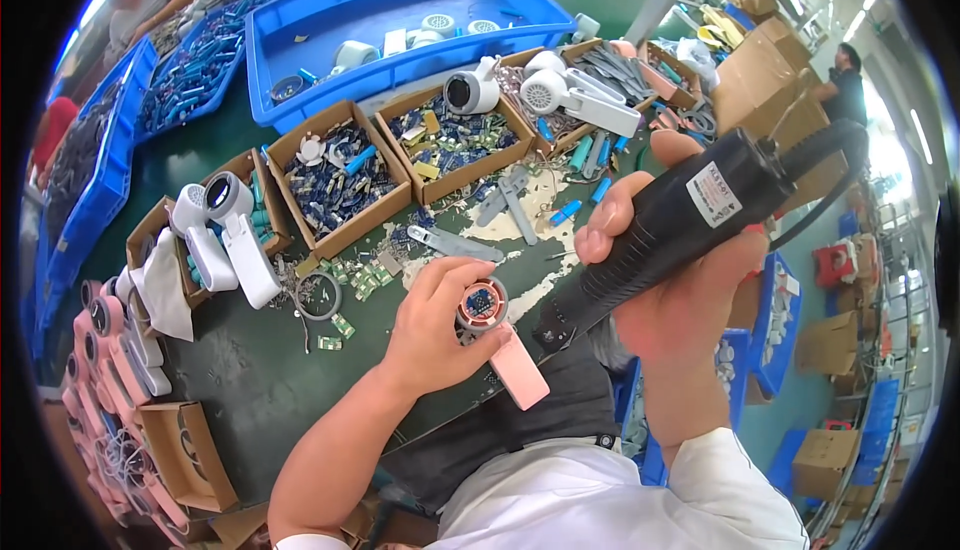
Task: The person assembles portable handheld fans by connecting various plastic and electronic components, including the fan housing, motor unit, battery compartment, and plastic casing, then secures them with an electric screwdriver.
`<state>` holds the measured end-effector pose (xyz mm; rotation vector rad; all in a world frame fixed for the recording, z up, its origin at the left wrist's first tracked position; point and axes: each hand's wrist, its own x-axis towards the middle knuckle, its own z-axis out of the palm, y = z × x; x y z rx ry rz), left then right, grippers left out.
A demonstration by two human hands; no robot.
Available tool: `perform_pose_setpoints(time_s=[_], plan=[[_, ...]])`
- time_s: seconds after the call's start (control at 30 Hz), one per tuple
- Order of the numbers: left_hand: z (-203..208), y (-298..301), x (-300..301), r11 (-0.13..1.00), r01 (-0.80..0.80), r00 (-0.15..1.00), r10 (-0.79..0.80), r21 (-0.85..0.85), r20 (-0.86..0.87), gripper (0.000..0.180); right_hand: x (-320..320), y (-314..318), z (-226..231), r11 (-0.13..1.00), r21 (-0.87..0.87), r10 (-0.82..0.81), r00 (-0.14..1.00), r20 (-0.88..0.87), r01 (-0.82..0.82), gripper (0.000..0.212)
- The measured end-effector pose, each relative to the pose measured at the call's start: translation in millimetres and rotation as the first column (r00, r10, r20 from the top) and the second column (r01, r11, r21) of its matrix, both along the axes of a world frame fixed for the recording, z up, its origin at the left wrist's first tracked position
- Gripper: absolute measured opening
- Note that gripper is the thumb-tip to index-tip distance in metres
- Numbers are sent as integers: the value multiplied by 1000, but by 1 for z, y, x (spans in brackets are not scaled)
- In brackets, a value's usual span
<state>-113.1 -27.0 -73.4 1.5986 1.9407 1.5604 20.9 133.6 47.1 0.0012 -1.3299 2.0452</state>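
Observation:
My left hand (425,335) is closed around the head of a pink handheld fan (521,370), whose handle points down and to the right. The fan's round head is uncovered, and a dark blue circuit board shows inside its ring. My right hand (665,305) grips a black electric screwdriver (655,255) with a cable at its upper end. The screwdriver's lower end is beside the fan, to its right, apart from it; its bit cannot be made out. Just beyond my left hand, grey plastic handle pieces (455,243) lie on the green table (290,380).
Cardboard boxes of circuit boards (340,185) stand at the back, before a large blue tray (400,0). White fans (235,230) lie on the left, above piled pink fans (105,370). Blue battery cells (565,212) and a grey ring (318,296) lie loose. Other people stand farther off.

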Motion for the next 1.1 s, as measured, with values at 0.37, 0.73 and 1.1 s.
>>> perform_pose_setpoints(time_s=[0.37, 0.73, 1.1], plan=[[-3, 1, -4, 1000, 9, 1000, -9, -7, 11, 67, -21, -31, -8, 953, 199, -262, 951, 161, 229, 75], [-4, 1, -3, 1000, 1, 1000, -1, 0, 11, 66, -22, -35, -11, 931, 252, -302, 946, 121, 265, 62], [-4, 1, -4, 1000, -3, 1000, 3, -5, 19, 66, -21, -36, -15, 930, 248, -303, 948, 99, 271, 58]])
